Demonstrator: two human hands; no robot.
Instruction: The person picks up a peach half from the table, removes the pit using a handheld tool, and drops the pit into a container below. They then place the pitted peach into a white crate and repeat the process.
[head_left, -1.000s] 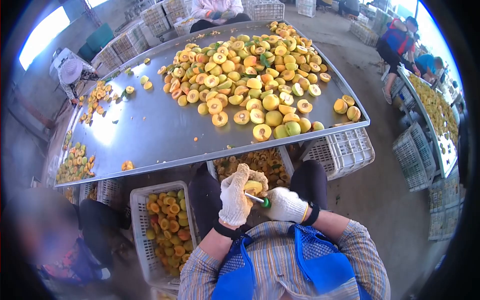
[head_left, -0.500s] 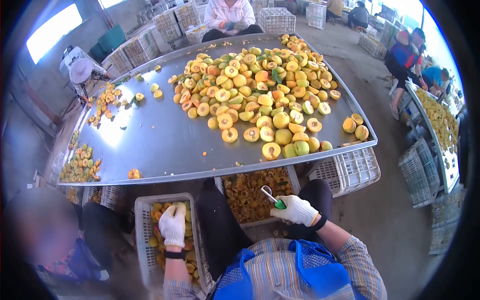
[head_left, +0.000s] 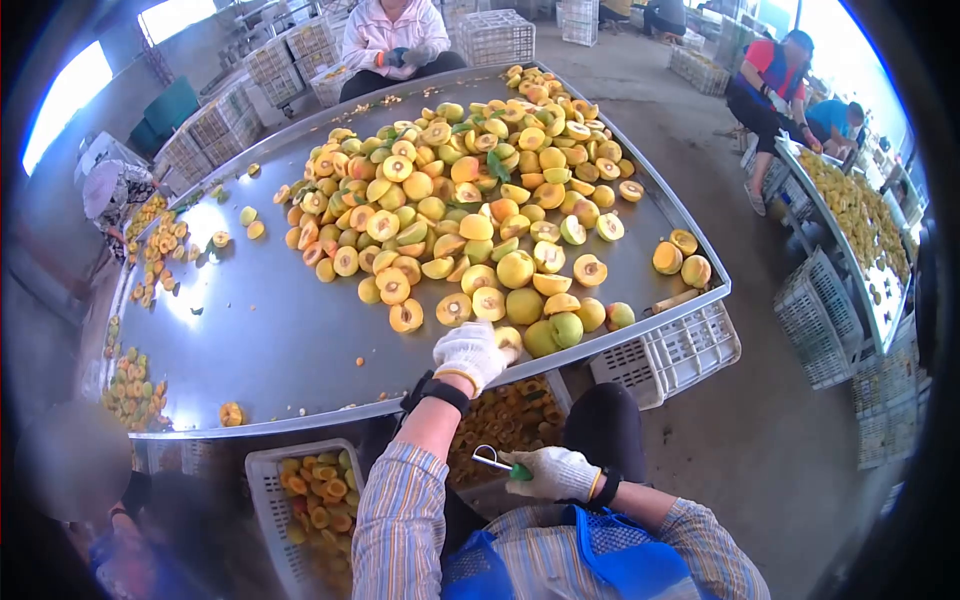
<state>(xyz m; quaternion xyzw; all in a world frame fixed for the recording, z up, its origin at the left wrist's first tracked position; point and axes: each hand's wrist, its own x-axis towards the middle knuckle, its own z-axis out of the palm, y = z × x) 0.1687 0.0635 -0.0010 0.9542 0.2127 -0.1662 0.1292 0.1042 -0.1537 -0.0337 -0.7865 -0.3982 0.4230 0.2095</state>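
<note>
My left hand [head_left: 470,356], in a white knit glove, reaches over the table's front edge. Its fingers are closed on a yellow peach half [head_left: 508,342] at the near side of the fruit pile. Low in front of my body, my gloved right hand [head_left: 556,473] grips a pitting tool [head_left: 490,459] by its green handle, its metal loop pointing left. Halved peaches [head_left: 420,235], many cut side up with the stones showing, are heaped on the metal table [head_left: 290,310]. Below my left arm stands a white crate [head_left: 268,490] of peach halves.
Between my knees a crate holds brownish fruit scraps [head_left: 500,425]. A white basket [head_left: 680,350] sits under the table's right corner. Smaller fruit piles [head_left: 135,390] lie along the left side. A person in pink [head_left: 395,40] sits across; a blurred person [head_left: 75,465] is at my left.
My left hand has risen from the crate of halves to the table and taken hold of a peach half. The right hand, still gripping the tool, is slightly lower and further left in view.
</note>
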